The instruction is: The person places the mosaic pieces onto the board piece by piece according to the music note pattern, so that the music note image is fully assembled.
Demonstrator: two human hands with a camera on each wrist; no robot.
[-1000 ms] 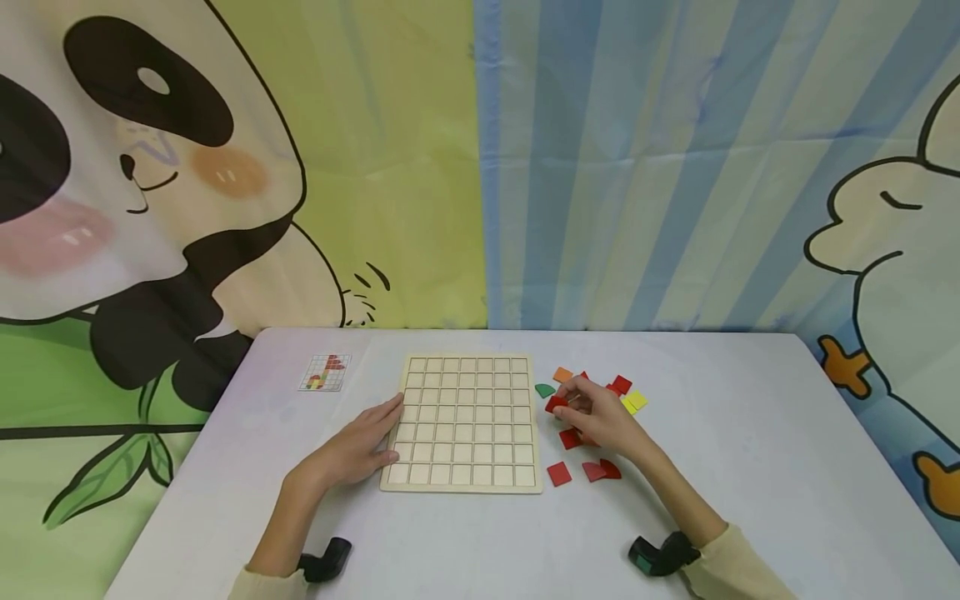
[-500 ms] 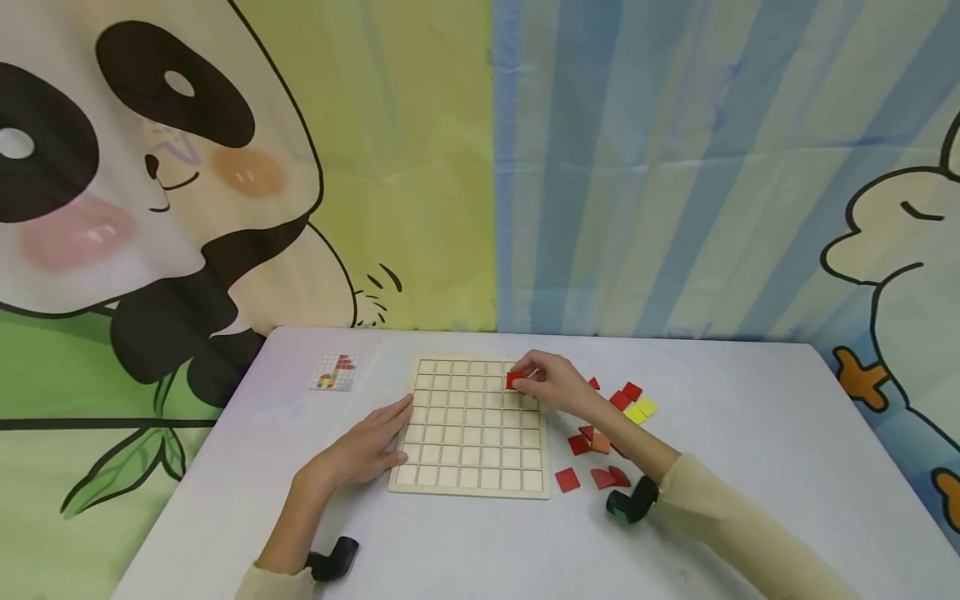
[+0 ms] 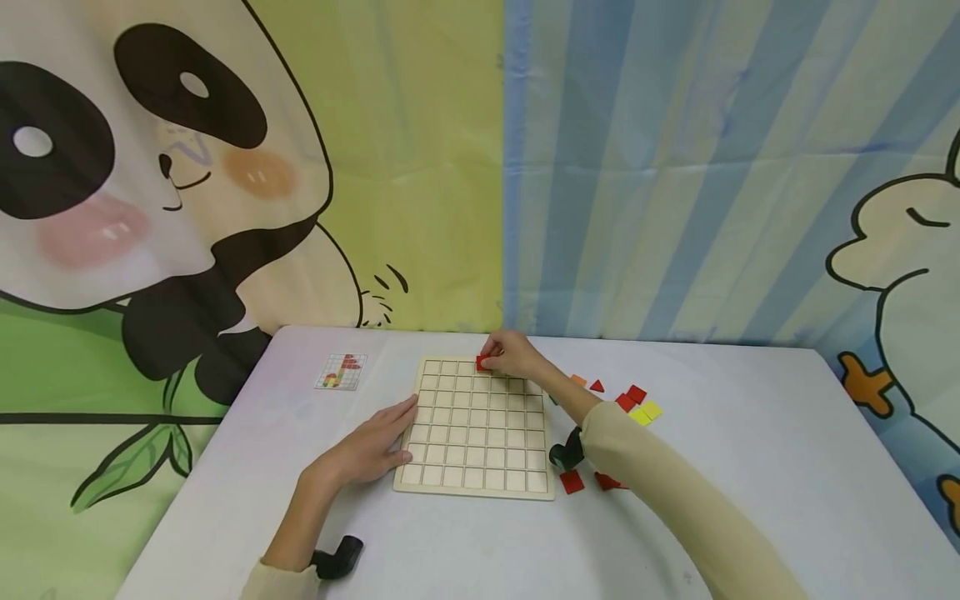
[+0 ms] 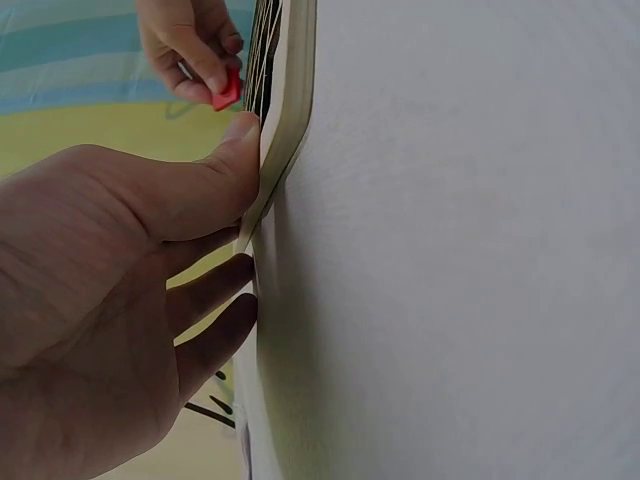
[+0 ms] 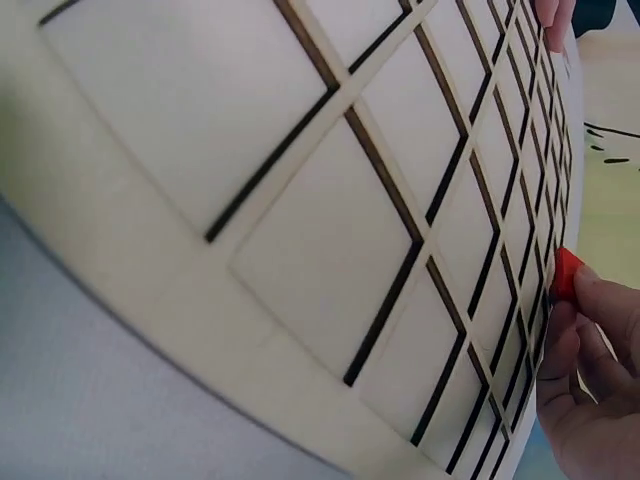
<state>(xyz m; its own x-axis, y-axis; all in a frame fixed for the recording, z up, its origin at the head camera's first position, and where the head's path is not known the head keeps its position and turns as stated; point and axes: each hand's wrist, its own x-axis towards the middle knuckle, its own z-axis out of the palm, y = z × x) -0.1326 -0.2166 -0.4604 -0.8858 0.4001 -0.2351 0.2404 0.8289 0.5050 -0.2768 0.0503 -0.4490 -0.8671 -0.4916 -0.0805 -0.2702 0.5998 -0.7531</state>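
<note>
A light wooden grid board (image 3: 475, 433) with square cells lies flat on the white table. Between thumb and fingers my right hand (image 3: 515, 354) pinches a red square tile (image 3: 482, 363) at the far row of the board, a little right of its middle. The right wrist view shows the same red tile (image 5: 567, 274) at the grid's edge; whether it sits in a cell I cannot tell. My left hand (image 3: 372, 443) rests against the board's left edge, and in the left wrist view its thumb and fingertips touch the rim (image 4: 288, 120).
Right of the board lie loose tiles: red squares (image 3: 572, 482), yellow ones (image 3: 645, 412), a red triangle (image 3: 597, 386) and an orange piece (image 3: 578, 380). My right forearm covers part of them. A small pattern card (image 3: 341, 372) lies at the back left.
My right hand has picked the red tile from the pile and carried it left and away over the board to its far row. The left hand has stayed at the board's edge.
</note>
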